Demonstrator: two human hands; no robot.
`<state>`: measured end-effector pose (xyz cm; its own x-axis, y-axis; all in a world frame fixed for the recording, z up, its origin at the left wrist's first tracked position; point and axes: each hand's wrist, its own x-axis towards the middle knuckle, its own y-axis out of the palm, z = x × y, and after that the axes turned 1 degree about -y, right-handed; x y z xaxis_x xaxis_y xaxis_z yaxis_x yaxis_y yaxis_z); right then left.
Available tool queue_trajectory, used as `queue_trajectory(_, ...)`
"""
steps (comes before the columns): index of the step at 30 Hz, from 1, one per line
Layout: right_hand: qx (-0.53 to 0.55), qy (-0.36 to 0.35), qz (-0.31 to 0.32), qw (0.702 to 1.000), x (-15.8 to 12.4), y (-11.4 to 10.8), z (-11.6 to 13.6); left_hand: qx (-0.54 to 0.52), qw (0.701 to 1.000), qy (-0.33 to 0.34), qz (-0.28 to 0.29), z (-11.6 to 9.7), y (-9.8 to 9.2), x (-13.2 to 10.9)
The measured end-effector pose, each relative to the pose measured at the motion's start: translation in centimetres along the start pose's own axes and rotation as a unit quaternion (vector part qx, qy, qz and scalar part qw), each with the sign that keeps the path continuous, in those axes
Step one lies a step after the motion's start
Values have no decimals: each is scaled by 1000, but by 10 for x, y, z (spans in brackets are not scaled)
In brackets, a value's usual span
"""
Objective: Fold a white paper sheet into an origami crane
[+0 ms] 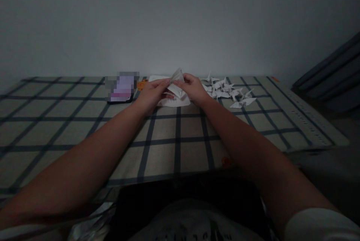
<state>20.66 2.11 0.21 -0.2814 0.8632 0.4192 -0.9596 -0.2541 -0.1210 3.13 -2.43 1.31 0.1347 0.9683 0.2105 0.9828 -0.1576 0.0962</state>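
Observation:
A partly folded piece of white paper (177,88) is held up between my two hands above the table. My left hand (153,91) pinches its left side, thumb and fingers closed on it. On the right edge, my right hand (194,88) grips the same paper with bent fingers. Under the hands lies a flat white sheet (180,102), partly covered by them. Just right of my right hand sits a loose pile of white folded paper cranes (221,89), with one crane (243,102) nearer to me.
A phone (122,89) with a lit screen, partly blurred out, lies left of my hands. Beside it is a small orange item (142,84). A checked cloth (165,154) covers the table, which meets a plain wall (180,19). Dark folded fabric (332,72) hangs at the right.

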Motion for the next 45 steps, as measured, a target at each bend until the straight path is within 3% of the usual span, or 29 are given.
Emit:
queue_trajectory(7,-28,-8,-10,1000,2,0,-4,26,999,0,24,-1,-2,0)
queue_trajectory(13,-43,7,-4,999,-2,-2,5,42,999,-5,-7,-4,1,-2)
queue_trajectory(19,22,36,-21,999,-3,0,13,27,999,1,-43,-6,-1,0)
queue_trajectory(24,1,36,-25,999,-3,-1,12,39,999,-24,-21,-4,-4,2)
queue_trajectory(32,-4,14,-21,1000,-2,0,7,17,998,-23,-49,-5,-4,4)
queue_trajectory(45,4,50,-5,999,-4,0,8,21,997,-55,-53,-8,-3,2)
